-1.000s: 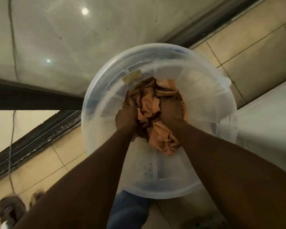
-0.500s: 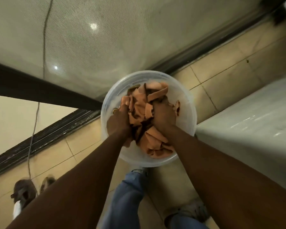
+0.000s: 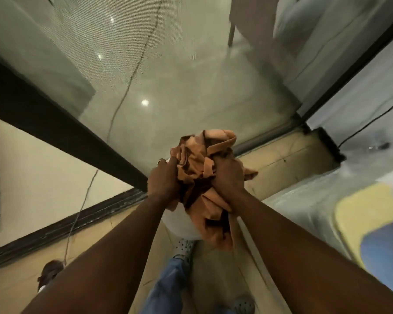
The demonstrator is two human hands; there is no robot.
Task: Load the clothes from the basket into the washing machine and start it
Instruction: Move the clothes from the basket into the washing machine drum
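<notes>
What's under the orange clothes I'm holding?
The pale basket, with only its near side showing. The clothes hide its inside.

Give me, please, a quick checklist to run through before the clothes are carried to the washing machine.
1. Left hand grips the orange clothes: ok.
2. Right hand grips them too: ok.
3. Bundle held above the basket: ok.
4. No cloth trailing: not ok, a fold hangs below the right wrist.
5. Washing machine open and ready: cannot tell, not clearly in view.
</notes>
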